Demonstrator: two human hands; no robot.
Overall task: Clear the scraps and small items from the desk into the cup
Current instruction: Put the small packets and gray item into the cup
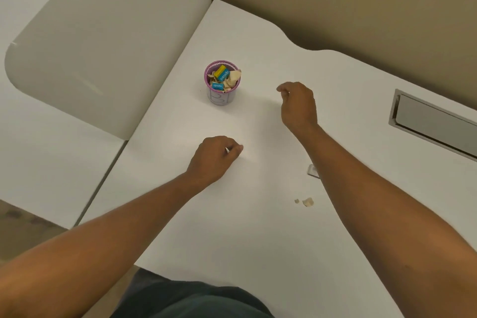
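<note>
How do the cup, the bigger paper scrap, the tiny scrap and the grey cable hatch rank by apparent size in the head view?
1. cable hatch
2. cup
3. bigger paper scrap
4. tiny scrap

The hatch runs off frame, yet its visible part is largest.

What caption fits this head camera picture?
Two hands clear the desk; cup nearly full, scraps remain.

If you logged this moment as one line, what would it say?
cup: nearly full | left hand: pinching small pale scrap | right hand: curled, contents unclear | paper scraps: on desk
</note>
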